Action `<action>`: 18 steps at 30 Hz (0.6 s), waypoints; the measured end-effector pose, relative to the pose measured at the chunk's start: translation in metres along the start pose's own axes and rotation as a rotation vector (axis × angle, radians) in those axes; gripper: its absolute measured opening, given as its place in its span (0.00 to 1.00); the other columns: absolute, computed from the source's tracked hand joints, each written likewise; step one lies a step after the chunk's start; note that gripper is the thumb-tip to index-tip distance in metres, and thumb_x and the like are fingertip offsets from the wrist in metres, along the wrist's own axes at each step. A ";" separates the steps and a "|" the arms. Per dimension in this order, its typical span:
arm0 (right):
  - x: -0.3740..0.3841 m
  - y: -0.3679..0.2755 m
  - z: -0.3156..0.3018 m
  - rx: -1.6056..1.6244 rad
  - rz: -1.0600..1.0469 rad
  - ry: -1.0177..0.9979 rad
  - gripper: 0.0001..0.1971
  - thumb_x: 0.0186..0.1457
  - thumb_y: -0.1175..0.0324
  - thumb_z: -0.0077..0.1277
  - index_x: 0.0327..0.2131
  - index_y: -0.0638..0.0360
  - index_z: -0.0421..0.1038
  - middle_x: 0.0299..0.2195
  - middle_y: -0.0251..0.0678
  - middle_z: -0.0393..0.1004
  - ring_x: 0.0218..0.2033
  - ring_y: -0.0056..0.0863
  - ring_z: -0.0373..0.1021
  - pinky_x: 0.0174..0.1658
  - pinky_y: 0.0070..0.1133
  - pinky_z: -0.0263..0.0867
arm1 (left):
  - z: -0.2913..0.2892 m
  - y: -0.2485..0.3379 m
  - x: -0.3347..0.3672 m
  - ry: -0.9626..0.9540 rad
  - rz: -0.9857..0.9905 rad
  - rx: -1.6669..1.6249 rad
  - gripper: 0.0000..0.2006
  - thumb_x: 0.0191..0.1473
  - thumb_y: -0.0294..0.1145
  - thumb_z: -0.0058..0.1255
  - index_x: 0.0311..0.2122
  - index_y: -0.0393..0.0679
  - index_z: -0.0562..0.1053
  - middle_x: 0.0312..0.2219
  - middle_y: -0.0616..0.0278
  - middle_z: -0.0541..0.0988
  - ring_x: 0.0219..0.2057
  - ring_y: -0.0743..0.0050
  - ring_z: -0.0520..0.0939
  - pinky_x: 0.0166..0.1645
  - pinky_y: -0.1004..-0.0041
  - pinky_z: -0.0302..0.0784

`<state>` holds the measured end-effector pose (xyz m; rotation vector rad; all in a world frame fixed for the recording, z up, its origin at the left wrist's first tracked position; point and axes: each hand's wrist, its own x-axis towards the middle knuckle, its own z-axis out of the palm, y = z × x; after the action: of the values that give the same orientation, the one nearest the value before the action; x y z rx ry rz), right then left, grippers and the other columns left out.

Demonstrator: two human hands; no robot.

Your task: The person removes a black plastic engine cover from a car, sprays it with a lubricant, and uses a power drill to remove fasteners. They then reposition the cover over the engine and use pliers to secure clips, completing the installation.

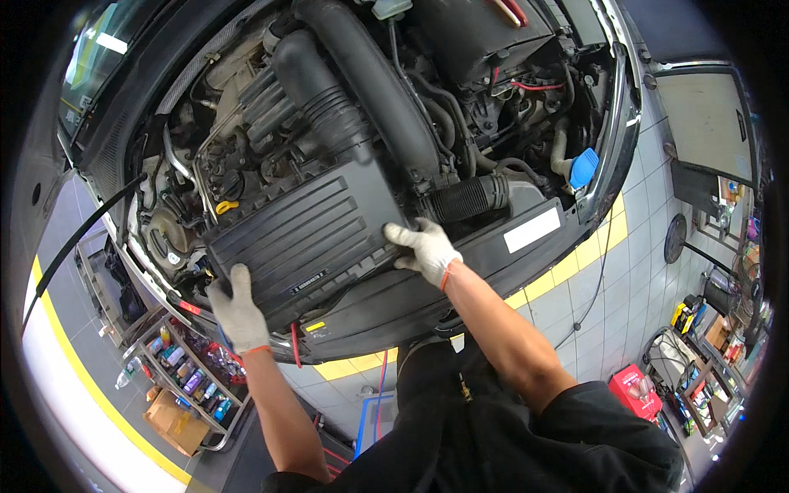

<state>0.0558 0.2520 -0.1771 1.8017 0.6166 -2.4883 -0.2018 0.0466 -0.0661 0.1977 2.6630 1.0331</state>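
Note:
A ribbed black plastic air filter housing [304,234] lies tilted across the front of the engine. Both my hands wear pale knit gloves with orange cuffs. My left hand [239,312] grips the housing's near left corner, thumb up along its edge and fingers partly hidden. At the right end, my right hand [427,251] has its thumb on the top edge, the other fingers bent around the side. A corrugated black intake duct [329,103] reaches the housing from behind. Left of it shows the yellow dipstick handle [227,207].
A thick black pipe [374,90] crosses the engine bay. Right of it are a ribbed hose [464,200] and a blue reservoir cap [583,168]. The front panel [370,316] runs along my body. A bottle-filled cart [193,374] stands left; a red box [634,392] sits right.

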 end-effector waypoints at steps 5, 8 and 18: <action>-0.010 -0.016 -0.004 -0.163 -0.123 0.169 0.59 0.49 0.52 0.81 0.73 0.73 0.55 0.59 0.53 0.77 0.59 0.39 0.76 0.56 0.37 0.76 | 0.051 -0.088 0.010 0.008 -0.071 -0.257 0.38 0.69 0.62 0.55 0.61 0.28 0.73 0.55 0.48 0.80 0.55 0.59 0.76 0.67 0.62 0.67; -0.007 -0.014 0.003 -0.292 -0.166 0.225 0.58 0.49 0.52 0.82 0.72 0.74 0.57 0.57 0.52 0.79 0.55 0.37 0.78 0.52 0.33 0.77 | 0.060 -0.088 0.027 -0.074 -0.065 -0.279 0.42 0.70 0.65 0.51 0.65 0.28 0.70 0.61 0.46 0.77 0.61 0.57 0.74 0.70 0.62 0.63; 0.010 -0.019 -0.023 0.045 0.055 -0.004 0.60 0.52 0.52 0.79 0.75 0.74 0.51 0.53 0.49 0.79 0.42 0.31 0.77 0.36 0.25 0.74 | 0.006 0.026 -0.044 0.069 -0.101 0.097 0.35 0.71 0.59 0.56 0.58 0.28 0.71 0.49 0.44 0.82 0.52 0.54 0.81 0.63 0.59 0.73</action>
<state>0.0690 0.2792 -0.1867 1.8017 0.5084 -2.4895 -0.1571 0.0601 -0.0435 0.0471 2.7560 0.8970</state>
